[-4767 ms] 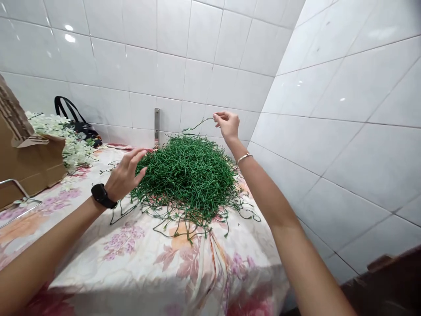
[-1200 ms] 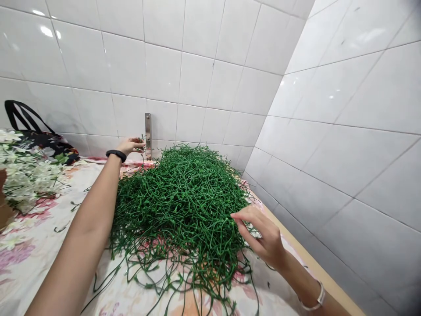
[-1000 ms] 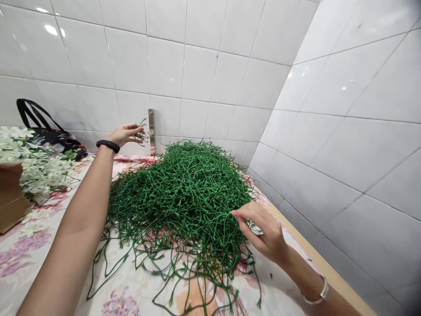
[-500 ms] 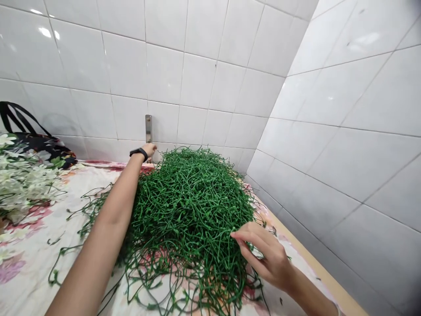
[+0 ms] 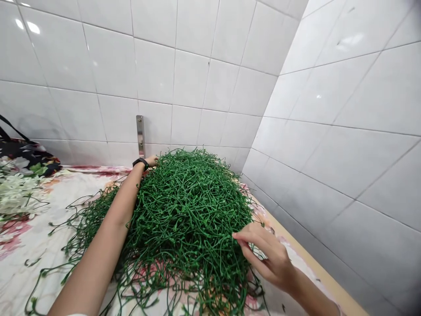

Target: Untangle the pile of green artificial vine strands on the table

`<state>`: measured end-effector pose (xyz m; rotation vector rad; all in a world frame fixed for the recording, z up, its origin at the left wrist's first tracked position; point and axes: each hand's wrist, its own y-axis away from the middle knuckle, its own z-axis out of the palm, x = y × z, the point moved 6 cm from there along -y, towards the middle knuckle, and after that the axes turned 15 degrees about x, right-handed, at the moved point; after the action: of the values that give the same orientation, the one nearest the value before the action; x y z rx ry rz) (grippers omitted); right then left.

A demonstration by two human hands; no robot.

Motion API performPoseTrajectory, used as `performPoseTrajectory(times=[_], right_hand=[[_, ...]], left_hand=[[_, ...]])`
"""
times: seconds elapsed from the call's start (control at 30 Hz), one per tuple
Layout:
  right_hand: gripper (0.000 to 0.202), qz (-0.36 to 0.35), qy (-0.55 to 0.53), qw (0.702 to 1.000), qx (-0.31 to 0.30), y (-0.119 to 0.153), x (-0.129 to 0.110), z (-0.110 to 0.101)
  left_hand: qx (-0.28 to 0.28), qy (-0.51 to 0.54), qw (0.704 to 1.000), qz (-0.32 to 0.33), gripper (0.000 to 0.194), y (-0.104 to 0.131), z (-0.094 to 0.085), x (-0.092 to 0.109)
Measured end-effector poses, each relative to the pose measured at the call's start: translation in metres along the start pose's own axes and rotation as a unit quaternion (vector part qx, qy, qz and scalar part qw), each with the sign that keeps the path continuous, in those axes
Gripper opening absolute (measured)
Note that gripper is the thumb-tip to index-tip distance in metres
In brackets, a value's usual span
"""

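Observation:
A big tangled heap of thin green artificial stems (image 5: pixel 194 202) covers the middle of the cloth, with looser strands spilling toward the front and left. My left hand (image 5: pixel 151 161), with a dark band on its wrist, reaches to the far left edge of the heap. Its fingertips meet the stems there and are partly hidden. At the heap's near right side is my right hand (image 5: pixel 268 254), thumb and fingers drawn together in a pinch against the stems. Whatever lies between those fingertips is too small to make out.
White artificial flowers (image 5: pixel 19 193) and a dark floral bag (image 5: pixel 29 156) lie at the left. Beneath everything is a flower-patterned cloth (image 5: pixel 82 182). Tiled walls (image 5: pixel 204 83) close off the back and right; a metal bracket (image 5: pixel 140 134) is fixed behind my left hand.
My left hand has come down from in front of the metal bracket to the heap's far left edge. My right hand stays almost still. The view has shifted slightly to the right.

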<state>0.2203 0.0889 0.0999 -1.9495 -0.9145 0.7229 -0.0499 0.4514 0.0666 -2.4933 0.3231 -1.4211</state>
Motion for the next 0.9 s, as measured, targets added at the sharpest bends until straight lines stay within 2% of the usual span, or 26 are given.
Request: performPoseTrajectory(times=[0.1, 0.2, 0.33, 0.47, 0.67, 0.8, 0.9], right_hand=[[0.030, -0.003, 0.000, 1.000, 0.001, 0.001, -0.001, 0.001], [0.030, -0.017, 0.003, 1.000, 0.010, 0.002, -0.004, 0.001], [0.029, -0.047, 0.007, 0.999, 0.020, 0.000, -0.013, -0.002], [0.027, -0.054, 0.010, 0.998, 0.023, -0.002, -0.019, -0.003], [0.029, -0.067, -0.004, 0.997, 0.037, -0.003, -0.023, -0.004], [0.024, -0.039, -0.031, 0.997, 0.057, -0.012, -0.019, -0.009], [0.017, -0.043, -0.016, 0.999, 0.005, -0.030, -0.011, -0.001]], left_hand=[[0.021, 0.016, 0.999, -0.036, 0.030, 0.001, -0.018, -0.006], [0.045, 0.045, 0.997, -0.052, 0.029, 0.005, -0.042, -0.006], [0.089, 0.116, 0.988, -0.044, 0.021, 0.014, -0.079, 0.009], [0.145, 0.188, 0.971, -0.017, 0.029, 0.029, -0.109, 0.029], [0.168, 0.263, 0.950, 0.014, 0.028, 0.056, -0.123, 0.050], [0.194, 0.308, 0.931, 0.035, 0.023, 0.072, -0.128, 0.060], [0.195, 0.330, 0.922, 0.044, 0.022, 0.083, -0.130, 0.069]])
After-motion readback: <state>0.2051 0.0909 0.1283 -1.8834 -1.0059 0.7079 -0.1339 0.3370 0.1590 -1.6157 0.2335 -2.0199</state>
